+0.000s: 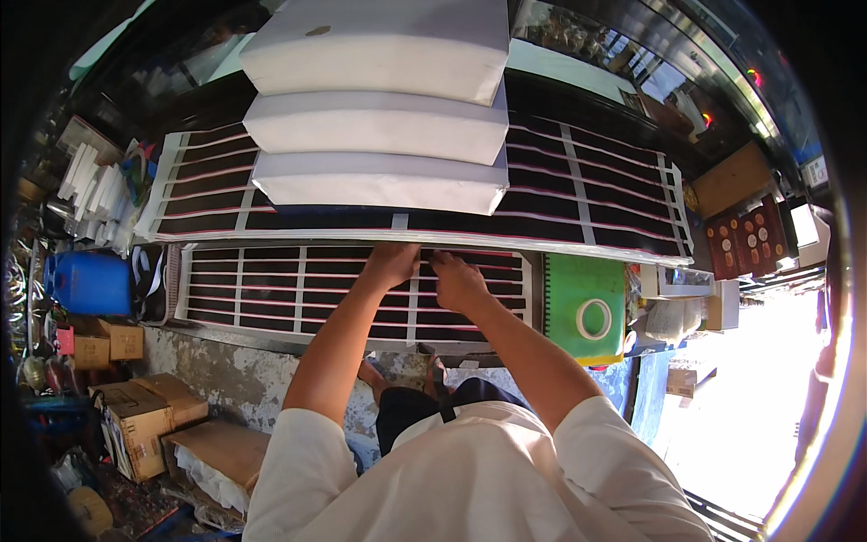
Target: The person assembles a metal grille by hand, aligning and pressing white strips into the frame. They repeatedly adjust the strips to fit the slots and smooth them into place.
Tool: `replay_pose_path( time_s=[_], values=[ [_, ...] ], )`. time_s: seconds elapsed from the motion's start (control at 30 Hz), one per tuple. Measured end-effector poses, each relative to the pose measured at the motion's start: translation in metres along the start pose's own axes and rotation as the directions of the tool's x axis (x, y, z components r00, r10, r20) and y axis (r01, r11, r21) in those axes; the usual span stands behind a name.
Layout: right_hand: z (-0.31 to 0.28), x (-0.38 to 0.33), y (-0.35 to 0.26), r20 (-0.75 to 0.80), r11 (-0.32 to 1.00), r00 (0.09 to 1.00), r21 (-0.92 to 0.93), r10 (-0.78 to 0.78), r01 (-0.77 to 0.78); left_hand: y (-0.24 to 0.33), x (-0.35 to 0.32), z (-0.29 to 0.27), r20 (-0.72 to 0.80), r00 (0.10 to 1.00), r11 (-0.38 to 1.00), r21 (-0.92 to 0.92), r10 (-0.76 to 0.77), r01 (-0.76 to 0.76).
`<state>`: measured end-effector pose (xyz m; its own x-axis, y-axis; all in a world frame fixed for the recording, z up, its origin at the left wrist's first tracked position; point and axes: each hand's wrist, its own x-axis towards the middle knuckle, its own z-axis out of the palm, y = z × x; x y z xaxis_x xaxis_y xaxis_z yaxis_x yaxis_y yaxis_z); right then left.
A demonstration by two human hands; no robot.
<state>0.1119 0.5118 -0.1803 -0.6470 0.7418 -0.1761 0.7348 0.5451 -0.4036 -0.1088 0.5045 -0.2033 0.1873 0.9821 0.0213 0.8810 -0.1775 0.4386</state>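
My left hand [395,264] and my right hand [459,282] are close together over the nearer black sheet [348,294], which white and pinkish lines split into strips. Both have their fingers curled in, near the front edge of a farther stack of similar striped sheets [623,191]. The left fingertips are mostly hidden at that edge. The right thumb and fingers come together in a pinch beside the left hand. Whatever either hand grips is too small or too covered to make out.
Three thick white blocks [379,126] are piled on the farther stack. A green board [578,294] carrying a white tape roll [594,319] lies to the right. On the left are a blue container [88,282] and cardboard boxes [144,420]. Glass panes run along the far side.
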Motion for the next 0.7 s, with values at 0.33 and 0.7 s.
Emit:
replay_pose_path(
  time_s=[0.33, 0.7],
  values=[
    [0.001, 0.020, 0.044, -0.146, 0.998, 0.988, -0.040, 0.042, -0.048, 0.044, -0.087, 0.023, -0.425, 0.892, 0.983, 0.022, -0.156, 0.182],
    [-0.022, 0.052, 0.032, 0.224, 0.973, 0.951, -0.141, 0.213, -0.185, 0.075, -0.165, 0.059, -0.349, 0.900, 0.959, 0.015, -0.262, 0.285]
  ],
)
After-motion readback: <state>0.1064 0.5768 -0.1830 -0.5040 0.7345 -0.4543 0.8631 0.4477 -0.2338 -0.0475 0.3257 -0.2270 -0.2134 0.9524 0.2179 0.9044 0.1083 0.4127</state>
